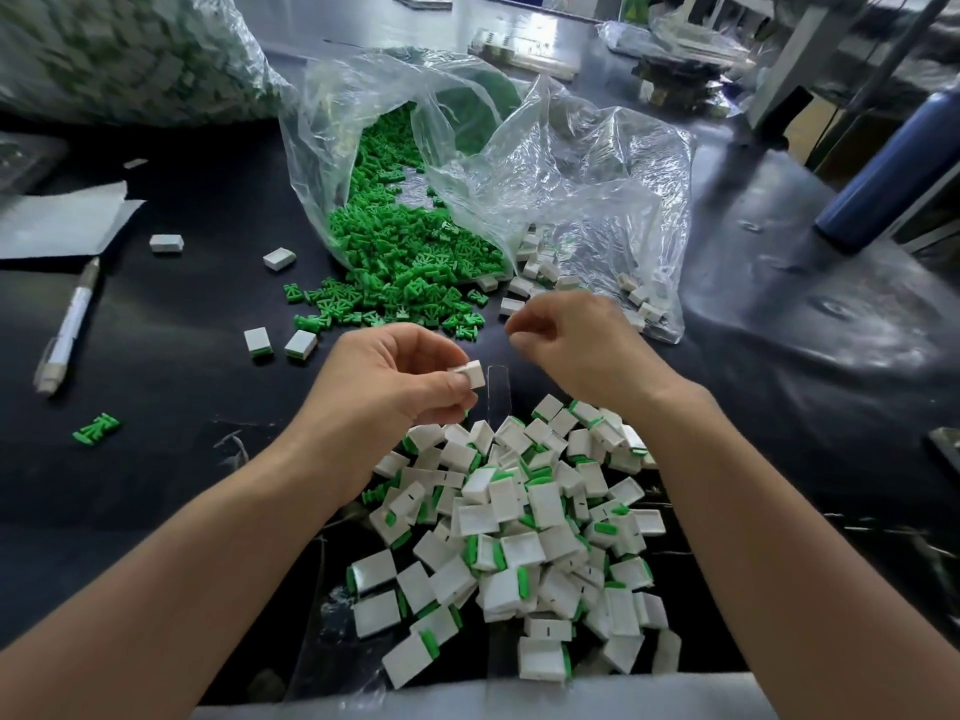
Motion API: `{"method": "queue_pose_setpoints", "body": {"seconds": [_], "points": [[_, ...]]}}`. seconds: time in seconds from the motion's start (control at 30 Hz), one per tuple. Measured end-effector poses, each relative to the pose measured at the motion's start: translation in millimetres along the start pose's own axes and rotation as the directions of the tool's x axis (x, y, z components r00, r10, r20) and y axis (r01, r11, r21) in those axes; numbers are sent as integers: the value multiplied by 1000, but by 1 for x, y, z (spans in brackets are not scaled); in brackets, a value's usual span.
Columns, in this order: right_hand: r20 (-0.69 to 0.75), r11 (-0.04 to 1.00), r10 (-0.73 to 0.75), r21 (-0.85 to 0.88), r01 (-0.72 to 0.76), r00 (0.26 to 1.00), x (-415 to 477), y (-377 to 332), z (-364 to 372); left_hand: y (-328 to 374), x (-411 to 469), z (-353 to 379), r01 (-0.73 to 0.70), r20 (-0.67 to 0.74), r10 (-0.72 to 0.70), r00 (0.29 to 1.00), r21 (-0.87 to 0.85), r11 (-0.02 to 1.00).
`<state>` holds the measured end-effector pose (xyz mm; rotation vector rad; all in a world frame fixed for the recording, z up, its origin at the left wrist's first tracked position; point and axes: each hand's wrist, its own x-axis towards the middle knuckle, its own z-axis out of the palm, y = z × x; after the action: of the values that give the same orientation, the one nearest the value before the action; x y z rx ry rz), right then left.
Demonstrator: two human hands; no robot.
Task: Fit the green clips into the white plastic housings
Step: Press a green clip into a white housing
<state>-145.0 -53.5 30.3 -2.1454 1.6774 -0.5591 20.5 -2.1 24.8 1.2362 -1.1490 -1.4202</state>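
Green clips [410, 262] in a heap, white housings [519, 537] in a pile.
We are seeing the clips spilling loose from a clear bag [322, 148], one stray clip [96, 427] lying well apart at left; the near pile is lying tumbled, many housings showing a green edge; the left hand [384, 376] is pinching one white housing [470, 374] just above it.

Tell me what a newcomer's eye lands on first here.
The bright green clips stand out first, spilling from a clear plastic bag onto the dark table at centre. Nearest the person lies a heap of assembled white housings, with green showing at their edges. Just above it, the left hand pinches a single white housing.
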Motion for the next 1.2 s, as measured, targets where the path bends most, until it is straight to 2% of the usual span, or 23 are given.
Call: {"method": "queue_pose_setpoints", "body": {"seconds": [0.27,0.57,0.63,0.73,0.9,1.1,1.2], "points": [[28,975,-23,-218,28,999,34,-8,24,3,-3,-2,-9,22,8,1000,19,1000],[45,964,-63,-256,72,997,29,-2,31,6,-4,-1,6,20,-6,1000,24,1000],[-8,985,-69,-159,67,998,23,0,24,6,-4,-1,13,13,-13,1000,6,1000],[-94,994,-41,93,50,995,5,5,9,5,-2,-1,20,4,-20,1000,-33,999],[-150,903,-13,422,76,989,-23,9,7,2,-2,2,32,30,-30,999,-68,997],[-121,860,-35,503,92,992,-38,1,15,-1,-1,1,22,44,-21,999,-26,999],[-121,836,-29,541,91,992,-40,0,14,-2,0,1,-18,30,16,999,69,997]]}}
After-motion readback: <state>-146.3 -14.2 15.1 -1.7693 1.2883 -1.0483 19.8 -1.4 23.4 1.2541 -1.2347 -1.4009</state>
